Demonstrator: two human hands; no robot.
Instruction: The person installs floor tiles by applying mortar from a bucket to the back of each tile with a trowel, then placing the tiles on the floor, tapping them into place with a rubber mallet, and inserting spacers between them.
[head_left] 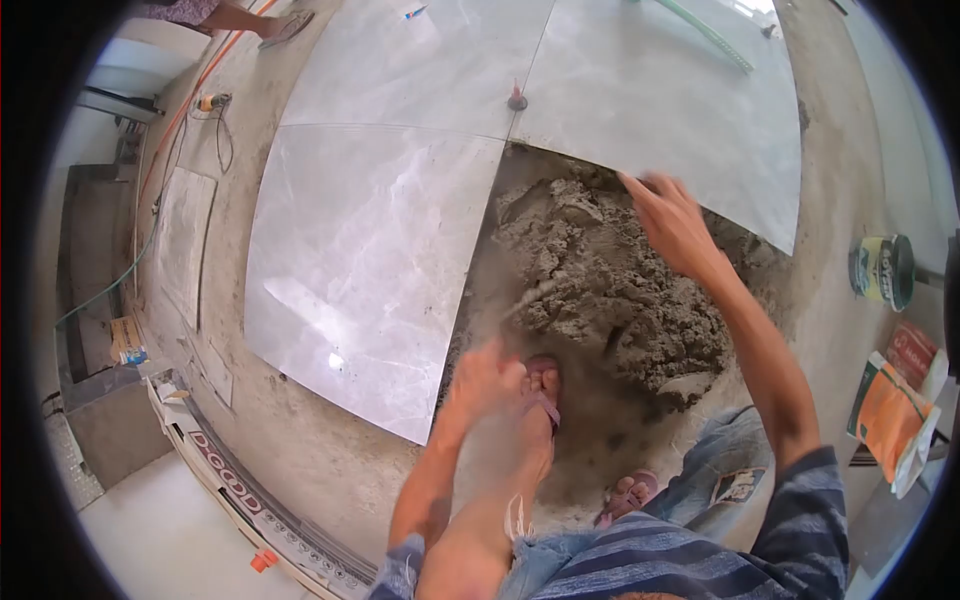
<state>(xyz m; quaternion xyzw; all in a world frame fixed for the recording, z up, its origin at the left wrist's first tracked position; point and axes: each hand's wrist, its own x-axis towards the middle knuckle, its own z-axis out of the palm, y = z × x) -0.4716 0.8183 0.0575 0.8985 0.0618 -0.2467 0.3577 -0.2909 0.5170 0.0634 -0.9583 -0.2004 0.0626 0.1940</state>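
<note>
My left hand [482,385] is closed and smeared by motion, low over the left side of the mortar bed. It seems to grip a tool whose blurred end reaches toward the mortar; its kind does not show. My right hand [672,225] is over the far part of the grey mortar [610,270], index finger stretched out at the near edge of a large grey tile [680,110]. It holds nothing I can see. The mortar lies rough and lumpy in the gap beside another marbled tile [370,260]. My sandalled foot [543,385] stands at its near left edge.
A red-topped tile leveller [517,98] stands at the tile corner. A pale green strip [705,37] lies on the far right tile. A bucket [882,270] and an orange bag [893,405] are at right. A long carton [240,490] lies at left. Another person's foot [287,28] is far left.
</note>
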